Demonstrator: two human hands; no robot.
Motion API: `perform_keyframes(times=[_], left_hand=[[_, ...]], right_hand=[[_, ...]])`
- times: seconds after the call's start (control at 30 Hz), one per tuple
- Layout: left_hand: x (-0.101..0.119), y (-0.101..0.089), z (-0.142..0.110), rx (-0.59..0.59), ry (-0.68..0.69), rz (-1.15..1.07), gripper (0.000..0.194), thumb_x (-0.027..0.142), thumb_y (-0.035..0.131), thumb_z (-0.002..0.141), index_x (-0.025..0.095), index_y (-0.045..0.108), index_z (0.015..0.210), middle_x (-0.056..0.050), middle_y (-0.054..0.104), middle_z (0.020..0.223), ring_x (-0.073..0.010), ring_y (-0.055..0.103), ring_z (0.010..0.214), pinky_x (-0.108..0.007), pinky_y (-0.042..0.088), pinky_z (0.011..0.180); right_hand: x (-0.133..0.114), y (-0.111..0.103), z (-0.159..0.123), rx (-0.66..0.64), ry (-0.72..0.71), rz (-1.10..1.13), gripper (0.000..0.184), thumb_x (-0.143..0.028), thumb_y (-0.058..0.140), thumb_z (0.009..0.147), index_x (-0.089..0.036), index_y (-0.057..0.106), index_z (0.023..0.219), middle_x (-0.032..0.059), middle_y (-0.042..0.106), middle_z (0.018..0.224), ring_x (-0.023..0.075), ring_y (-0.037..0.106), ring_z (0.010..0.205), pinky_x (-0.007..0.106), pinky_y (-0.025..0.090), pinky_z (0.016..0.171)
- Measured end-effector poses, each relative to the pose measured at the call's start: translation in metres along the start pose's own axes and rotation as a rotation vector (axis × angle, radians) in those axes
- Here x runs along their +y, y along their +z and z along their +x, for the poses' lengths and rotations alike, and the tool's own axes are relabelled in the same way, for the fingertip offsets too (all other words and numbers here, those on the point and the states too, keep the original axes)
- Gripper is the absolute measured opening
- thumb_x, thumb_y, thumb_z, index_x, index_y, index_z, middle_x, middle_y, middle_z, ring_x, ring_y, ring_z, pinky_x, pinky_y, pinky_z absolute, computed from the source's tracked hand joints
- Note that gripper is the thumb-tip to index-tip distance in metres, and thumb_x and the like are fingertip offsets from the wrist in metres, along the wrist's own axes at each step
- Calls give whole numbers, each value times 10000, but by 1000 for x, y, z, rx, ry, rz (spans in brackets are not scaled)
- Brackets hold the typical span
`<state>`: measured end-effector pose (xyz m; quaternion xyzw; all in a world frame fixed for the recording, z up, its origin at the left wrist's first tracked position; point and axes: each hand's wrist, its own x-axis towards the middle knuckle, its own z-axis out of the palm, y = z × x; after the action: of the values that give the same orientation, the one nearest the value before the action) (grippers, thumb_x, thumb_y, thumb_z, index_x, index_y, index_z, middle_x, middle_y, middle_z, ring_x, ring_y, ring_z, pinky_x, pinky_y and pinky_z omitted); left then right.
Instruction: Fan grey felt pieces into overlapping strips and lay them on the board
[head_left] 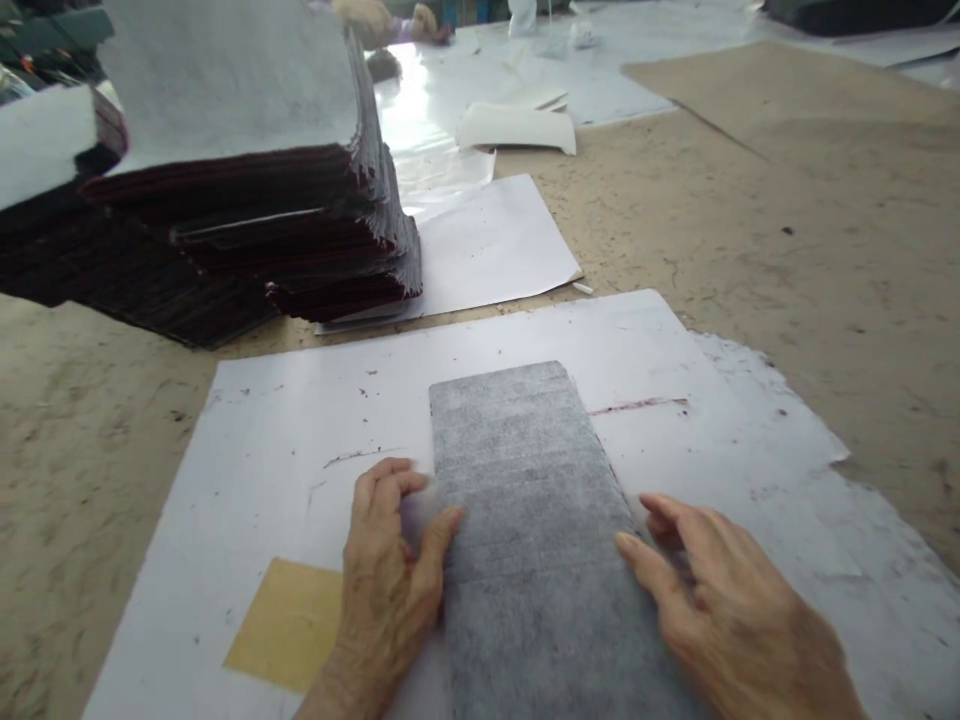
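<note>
Grey fabric-like panel (525, 470): flat on the white sheet (292, 410), between the hands; it could skew or ruck if the thumbs press unevenly. Near end cut off by the frame; underside and layer count hidden.
Left hand (386, 570): open, fingers curved, thumb at the panel's left edge; slight blur hides how firmly it touches.
Right hand (735, 600): open, thumb over the right edge, fingers curled outside it; pressure cannot be told.
Yellow square (281, 620): beside the left wrist, partly covered; a dragging forearm might shift it.
Dark, maroon-edged stack (300, 230): uneven layers jut out, so a knock might make them slide; top cut off.
Another person's hand (424, 22): far side, small, indistinct.
</note>
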<state>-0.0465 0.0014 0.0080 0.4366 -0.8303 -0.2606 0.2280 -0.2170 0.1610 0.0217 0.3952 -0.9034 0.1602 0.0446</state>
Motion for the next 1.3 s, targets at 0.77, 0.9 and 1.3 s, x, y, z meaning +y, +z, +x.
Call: perform_keyframes(times=[0.77,0.9,1.3], left_hand=[[-4,26,82,-465,467,542,568,482,200,931,211,213,1430,-72,175,1515,-266,114,1392,-531,123,1113],[-6,27,80,-476,465,559,565,478,205,932,214,202,1432,-70,165,1517,-270,110,1392,-543,119,1106],[-6,28,79,-466,436,523,548,471,229,933,230,215,1425,-68,182,1515,-261,108,1394,-568,49,1097]], right_hand=[[-45,12,-24,-114,-816,81,578,-543,466,834,-258,423,1335,72,371,1426,328,218,1343,582,90,1065],[-44,12,-31,-203,-844,69,617,-587,453,822,-250,422,1338,85,368,1426,333,243,1332,583,103,1057],[-36,7,-66,-134,-873,74,727,-702,442,747,-202,499,1273,137,505,1302,368,191,1341,618,84,1045]])
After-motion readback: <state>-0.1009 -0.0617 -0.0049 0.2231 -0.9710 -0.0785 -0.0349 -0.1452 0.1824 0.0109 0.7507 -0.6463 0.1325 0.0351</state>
